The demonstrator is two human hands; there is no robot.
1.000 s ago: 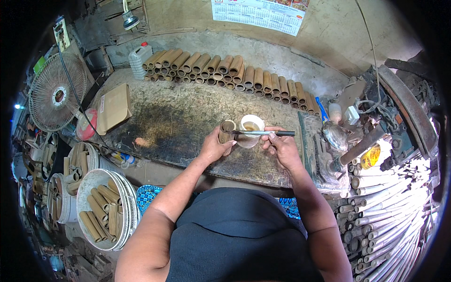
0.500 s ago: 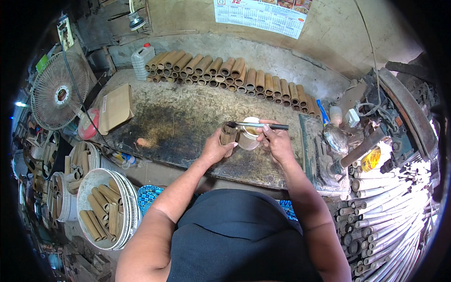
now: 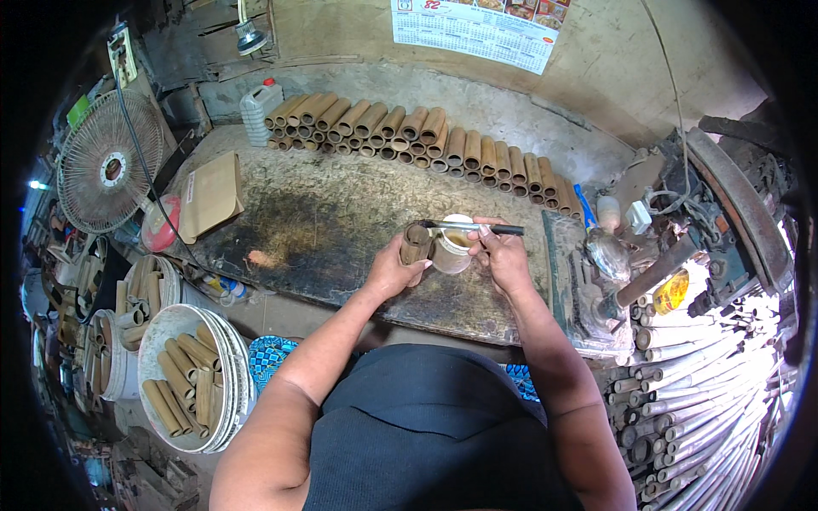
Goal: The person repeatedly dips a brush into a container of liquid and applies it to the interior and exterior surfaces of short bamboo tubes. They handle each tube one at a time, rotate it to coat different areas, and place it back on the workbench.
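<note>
My left hand is wrapped round a short brown bamboo tube, held upright with its open end facing up. Between the fingers of my right hand is a slim brush with a black handle end and a pale metal part. It lies almost level, and its tip is at the mouth of the tube; the bristles are hard to make out there. Just under the brush stands a clear plastic jar with a white rim, some yellowish-brown content showing in it. The jar sits between my two hands.
Stacked bamboo tubes line the back of the worn table, beside a plastic jug. A brown envelope lies left, near a fan. White buckets hold more tubes. Right are a metal vise and long bamboo poles.
The brush tip has shifted slightly at the tube's mouth. Both hands keep nearly the same place, still holding the tube and the brush.
</note>
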